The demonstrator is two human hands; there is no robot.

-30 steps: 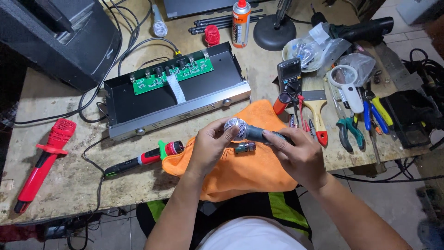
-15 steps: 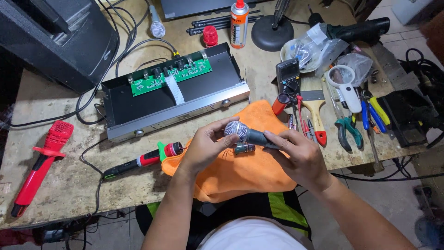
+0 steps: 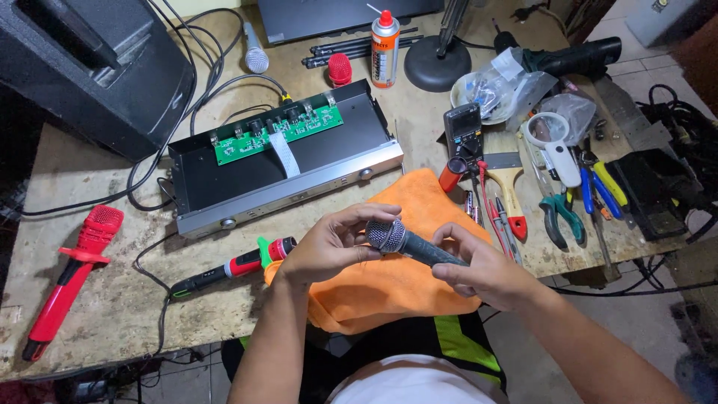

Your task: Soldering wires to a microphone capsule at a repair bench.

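I hold a dark handheld microphone (image 3: 410, 245) with a silver mesh head over an orange cloth (image 3: 389, 280) at the table's front edge. My left hand (image 3: 329, 243) has its fingers curled around the mesh head. My right hand (image 3: 479, 265) grips the microphone's dark body from below and the right. The microphone lies nearly level, head pointing left. The small part seen under it in the earlier frames is not visible now.
An open black chassis (image 3: 284, 161) with green circuit boards lies behind the cloth. A red-and-black screwdriver (image 3: 235, 265) is at left, a red microphone (image 3: 71, 273) far left. Pliers, a scraper, a magnifier and a meter crowd the right. A black speaker (image 3: 82, 67) stands back left.
My hands have shifted slightly on the microphone; the left fingers now wrap the mesh head more closely. The head camera moved a little.
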